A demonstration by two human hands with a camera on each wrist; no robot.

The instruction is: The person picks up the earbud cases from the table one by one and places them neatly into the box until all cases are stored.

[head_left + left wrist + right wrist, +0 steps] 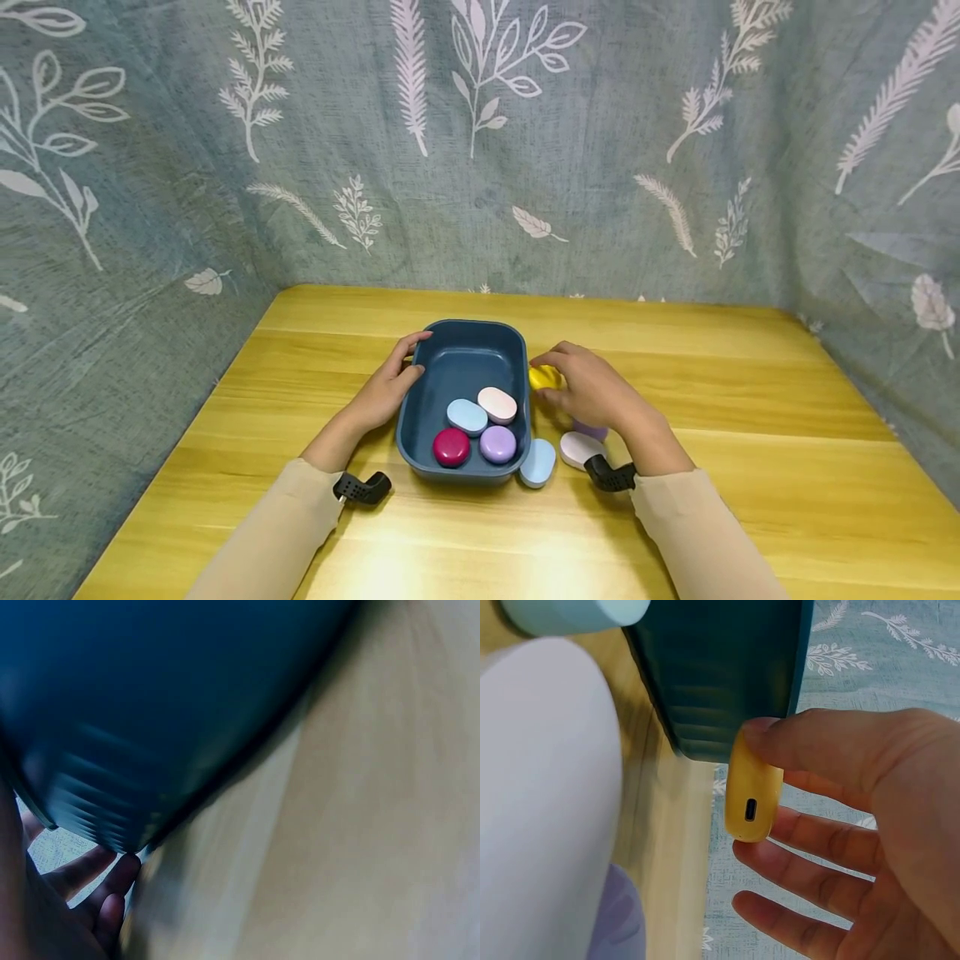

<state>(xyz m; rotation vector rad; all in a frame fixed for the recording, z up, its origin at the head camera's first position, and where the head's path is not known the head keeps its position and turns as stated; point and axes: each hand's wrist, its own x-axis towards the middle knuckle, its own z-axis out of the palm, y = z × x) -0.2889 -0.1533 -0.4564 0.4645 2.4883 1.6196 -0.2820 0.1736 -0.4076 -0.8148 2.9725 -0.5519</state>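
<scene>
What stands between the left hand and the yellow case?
In the head view, the blue bin stands between the left hand and the yellow case.

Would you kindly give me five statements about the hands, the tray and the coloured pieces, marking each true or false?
1. The left hand touches the blue tray. True.
2. The right hand holds the yellow piece. True.
3. The yellow piece is inside the blue tray. False: it is outside, at the right side of the blue tray.
4. The red piece lies inside the blue tray. True.
5. Seven pieces lie inside the blue tray. False: four do.
</scene>
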